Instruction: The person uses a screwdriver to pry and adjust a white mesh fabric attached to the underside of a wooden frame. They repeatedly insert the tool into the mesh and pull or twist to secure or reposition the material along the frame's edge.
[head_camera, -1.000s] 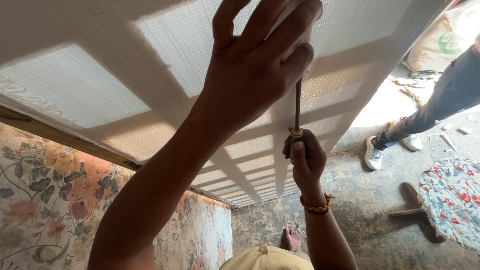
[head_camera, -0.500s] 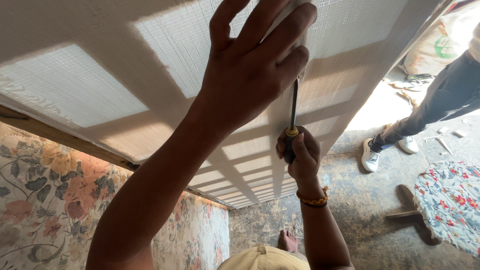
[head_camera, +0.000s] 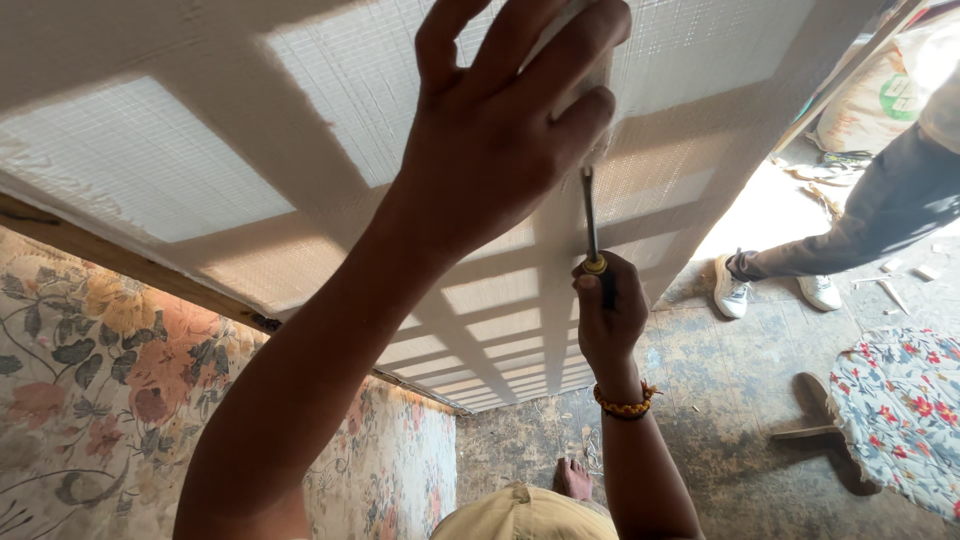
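While gripped — screwdriver (head_camera: 591, 225) beneath left hand (head_camera: 500, 130)

Bare, stained concrete floor (head_camera: 720, 400), lower right. On it, at far right, a flowered cloth (head_camera: 895, 410); just left of it a wooden cross-shaped piece (head_camera: 815, 415). Farther off, two white sneakers (head_camera: 775, 290) of another person and scattered wood scraps (head_camera: 890, 285). Near bottom centre, a bare foot (head_camera: 572, 478).

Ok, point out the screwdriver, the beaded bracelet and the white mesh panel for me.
screwdriver (head_camera: 590, 215): head view, on its metal shaft.
beaded bracelet (head_camera: 625, 405): head view, on the beads at the wrist.
white mesh panel (head_camera: 150, 170): head view, on a lit mesh square.
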